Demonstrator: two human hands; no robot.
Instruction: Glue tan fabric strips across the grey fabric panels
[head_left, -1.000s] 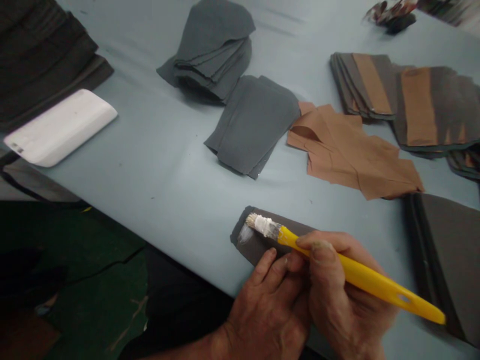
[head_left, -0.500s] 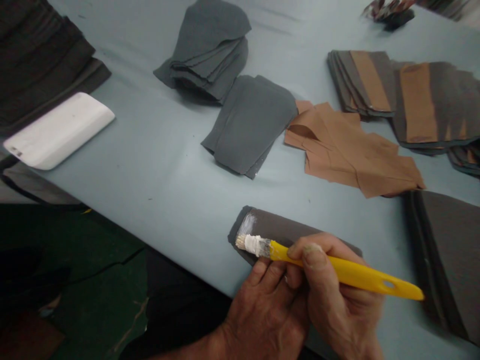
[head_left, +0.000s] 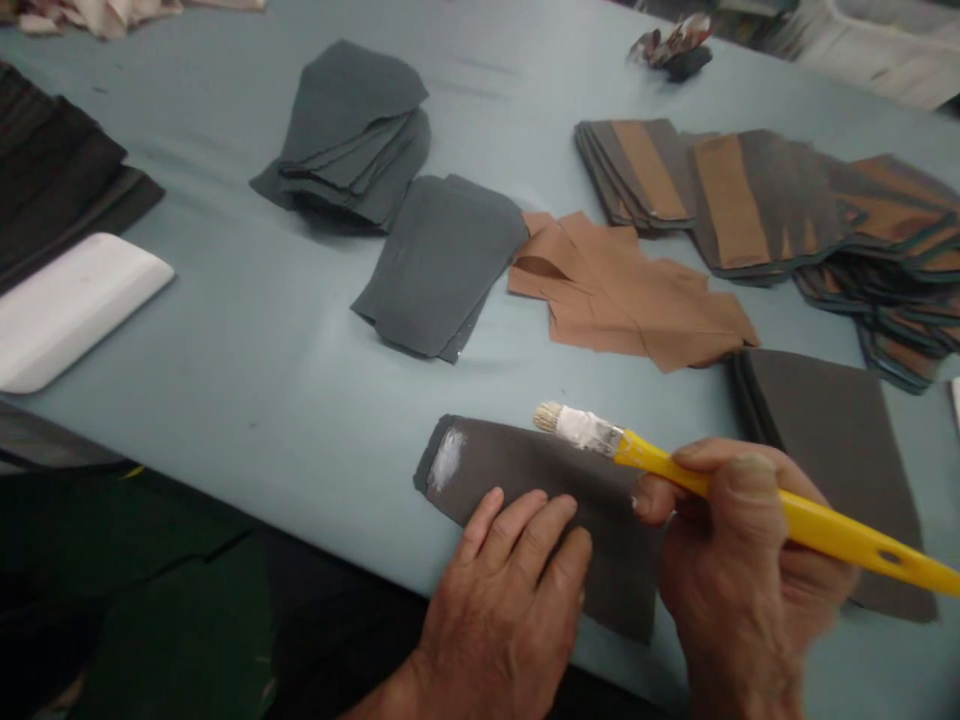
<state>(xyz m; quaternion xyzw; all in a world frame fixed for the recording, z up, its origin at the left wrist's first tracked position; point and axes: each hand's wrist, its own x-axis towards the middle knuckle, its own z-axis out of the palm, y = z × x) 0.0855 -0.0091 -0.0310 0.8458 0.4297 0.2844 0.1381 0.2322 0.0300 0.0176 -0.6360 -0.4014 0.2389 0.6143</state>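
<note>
Lifted off the dark sheet [head_left: 525, 470], the paste-loaded brush [head_left: 817, 525] sits pinched in the right hand's fingers [head_left: 750, 480] (left fingers [head_left: 532, 530] spread flat, pinning); a careless tilt could drip white paste [head_left: 581, 430] astray.

Pale blue-grey surface [head_left: 225, 345] running diagonally across the view, its near edge dropping to a dark green floor [head_left: 161, 600] at lower left. Past the far edge at upper right, a blurred white crate [head_left: 877, 45]. Soft, even, rather dim light throughout, with only faint shadows.
</note>
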